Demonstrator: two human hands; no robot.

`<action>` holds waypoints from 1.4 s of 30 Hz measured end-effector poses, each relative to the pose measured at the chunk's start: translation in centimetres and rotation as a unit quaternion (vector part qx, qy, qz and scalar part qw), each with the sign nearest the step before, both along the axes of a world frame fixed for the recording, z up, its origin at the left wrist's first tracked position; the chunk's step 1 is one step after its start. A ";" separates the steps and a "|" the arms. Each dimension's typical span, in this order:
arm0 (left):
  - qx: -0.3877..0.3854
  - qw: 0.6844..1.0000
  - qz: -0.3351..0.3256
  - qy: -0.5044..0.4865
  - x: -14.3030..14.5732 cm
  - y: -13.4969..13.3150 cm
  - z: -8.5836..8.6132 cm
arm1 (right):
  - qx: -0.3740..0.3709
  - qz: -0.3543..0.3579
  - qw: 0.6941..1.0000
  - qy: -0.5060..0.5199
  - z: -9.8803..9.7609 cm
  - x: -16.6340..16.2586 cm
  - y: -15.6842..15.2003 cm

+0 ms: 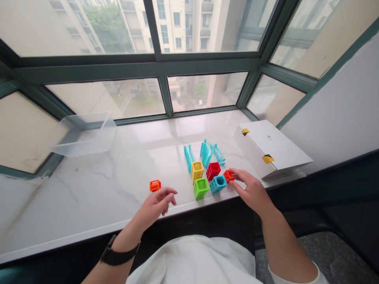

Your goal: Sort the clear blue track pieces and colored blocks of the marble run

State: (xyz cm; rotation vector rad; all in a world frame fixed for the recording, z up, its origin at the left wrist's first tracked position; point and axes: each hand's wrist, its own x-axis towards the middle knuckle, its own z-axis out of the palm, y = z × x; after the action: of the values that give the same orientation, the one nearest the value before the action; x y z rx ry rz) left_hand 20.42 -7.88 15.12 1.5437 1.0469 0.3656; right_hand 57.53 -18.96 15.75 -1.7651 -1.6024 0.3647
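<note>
1. You have two hands in view: left hand [155,205], right hand [250,189].
2. You have six hollow toy blocks [201,188].
3. You have three teal track pieces [207,153].
4. You have one clear plastic bin [85,134].
5. You have one white box [271,148].

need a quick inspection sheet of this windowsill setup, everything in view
surface: white marble-look windowsill with grey veining
job's things: right hand has its fingertips on an orange-red block; left hand is empty, nearest a lone orange block; yellow block, red block, green block and blue block sit bunched between the hands; three teal track pieces lie behind them
clutter: clear plastic bin at left; white box at right
grippers: bare hands, no gripper; black wristband on left wrist
cables: nothing seen
surroundings: green-framed window behind the sill, apartment buildings outside
</note>
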 end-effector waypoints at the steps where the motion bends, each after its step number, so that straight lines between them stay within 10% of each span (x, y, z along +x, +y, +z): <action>1: 0.066 0.996 0.060 0.028 -1.3 1.1 -0.8 | 0.028 -0.015 0.999 -0.005 1.0 -0.4 0.0; 6: 0.310 0.926 0.100 0.191 -6.1 5.0 -6.0 | 0.179 -0.010 0.984 0.021 4.6 -5.0 1.2; 14: 0.287 0.925 0.032 0.248 -6.5 6.6 -10.4 | 0.225 0.206 0.950 0.063 4.5 -13.1 4.3; 23: 0.166 0.976 0.140 -0.032 -4.8 4.2 -5.7 | 0.155 0.256 0.951 0.073 3.2 -14.8 4.2; 30: 0.079 0.955 0.111 -0.263 -1.2 0.3 -0.6 | 0.162 0.233 0.957 0.062 3.8 -15.6 4.7; 42: 0.053 0.942 0.102 -0.315 1.1 -1.7 0.8 | 0.176 0.188 0.962 0.088 3.3 -14.9 3.9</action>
State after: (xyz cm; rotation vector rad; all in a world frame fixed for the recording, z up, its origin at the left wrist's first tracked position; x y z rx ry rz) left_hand 21.48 -9.59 15.93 1.2749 0.6802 1.0003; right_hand 42.58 -15.02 19.05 -1.1296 -1.7452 0.3740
